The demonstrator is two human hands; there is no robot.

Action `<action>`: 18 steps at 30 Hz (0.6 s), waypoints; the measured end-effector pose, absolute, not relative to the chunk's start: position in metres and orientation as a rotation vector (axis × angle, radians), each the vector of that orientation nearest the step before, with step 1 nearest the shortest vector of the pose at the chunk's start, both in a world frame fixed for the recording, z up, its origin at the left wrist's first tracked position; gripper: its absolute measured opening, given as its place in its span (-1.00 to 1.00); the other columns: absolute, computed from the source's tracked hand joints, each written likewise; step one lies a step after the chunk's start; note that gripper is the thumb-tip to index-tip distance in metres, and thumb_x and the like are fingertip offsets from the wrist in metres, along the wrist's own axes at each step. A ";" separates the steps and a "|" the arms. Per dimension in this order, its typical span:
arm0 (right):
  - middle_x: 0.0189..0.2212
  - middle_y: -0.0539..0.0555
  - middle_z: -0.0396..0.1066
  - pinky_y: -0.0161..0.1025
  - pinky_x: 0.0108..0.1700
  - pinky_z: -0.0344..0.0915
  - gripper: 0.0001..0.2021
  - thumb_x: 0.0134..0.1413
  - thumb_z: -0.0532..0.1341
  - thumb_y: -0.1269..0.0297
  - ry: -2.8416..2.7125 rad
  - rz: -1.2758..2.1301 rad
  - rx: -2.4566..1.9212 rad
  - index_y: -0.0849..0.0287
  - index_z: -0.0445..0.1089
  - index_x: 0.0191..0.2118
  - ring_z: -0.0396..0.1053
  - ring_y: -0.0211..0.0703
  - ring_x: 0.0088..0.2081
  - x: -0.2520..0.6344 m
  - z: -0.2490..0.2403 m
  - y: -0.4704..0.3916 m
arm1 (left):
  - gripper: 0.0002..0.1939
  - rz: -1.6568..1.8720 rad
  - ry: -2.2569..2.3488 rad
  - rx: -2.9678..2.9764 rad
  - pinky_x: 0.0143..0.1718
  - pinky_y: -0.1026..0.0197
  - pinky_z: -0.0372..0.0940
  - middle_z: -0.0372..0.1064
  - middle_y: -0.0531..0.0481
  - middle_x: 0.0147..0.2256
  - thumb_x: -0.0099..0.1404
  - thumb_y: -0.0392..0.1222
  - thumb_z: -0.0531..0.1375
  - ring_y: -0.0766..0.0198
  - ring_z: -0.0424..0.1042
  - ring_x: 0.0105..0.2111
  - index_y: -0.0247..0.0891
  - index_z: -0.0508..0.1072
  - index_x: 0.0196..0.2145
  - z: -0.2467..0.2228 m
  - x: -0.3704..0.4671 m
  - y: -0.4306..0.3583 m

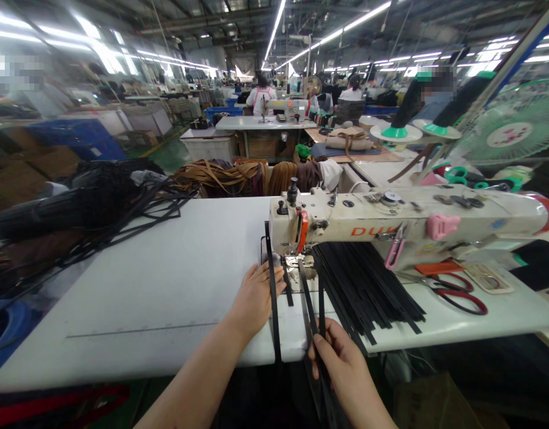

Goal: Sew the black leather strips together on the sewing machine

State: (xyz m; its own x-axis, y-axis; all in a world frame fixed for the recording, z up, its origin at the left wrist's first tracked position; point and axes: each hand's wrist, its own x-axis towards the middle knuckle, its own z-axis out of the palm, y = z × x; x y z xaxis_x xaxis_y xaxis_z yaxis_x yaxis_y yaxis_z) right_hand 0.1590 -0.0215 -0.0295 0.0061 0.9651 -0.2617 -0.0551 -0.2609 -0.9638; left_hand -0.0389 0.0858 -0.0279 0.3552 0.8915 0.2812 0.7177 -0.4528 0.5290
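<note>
A white sewing machine (346, 220) stands on the white table, its needle area above a metal plate (296, 271). My left hand (256, 301) lies left of the plate, fingers extended and spread a little, beside a long black strap (274, 316) that crosses over its fingers and hangs past the table edge. A short black strap end (288, 286) lies by its fingertips. Near the front edge, my right hand (334, 351) pinches black straps (308, 295) that run up to the plate. Right of them a pile of black straps (364, 292) lies under the machine arm.
Red-handled scissors (457, 292) and a small tray (489, 279) lie at the right. Black strap bundles (78, 208) cover the table's left end. Brown straps (230, 176) hang behind the table. A fan (511, 128) and thread cones (402, 113) stand back right. A person (261, 98) sits farther back.
</note>
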 end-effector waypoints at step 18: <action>-0.56 -0.09 0.35 -0.34 -0.58 0.17 -0.35 0.15 0.30 -0.32 -1.029 1.477 -1.369 0.20 0.30 0.03 0.26 -0.24 -0.65 0.160 -0.023 -0.024 | -0.67 0.803 1.417 2.349 0.37 -0.17 0.06 0.38 -0.06 0.21 0.53 -0.18 0.07 0.05 0.18 0.33 -0.15 0.45 0.16 -0.028 -0.038 0.085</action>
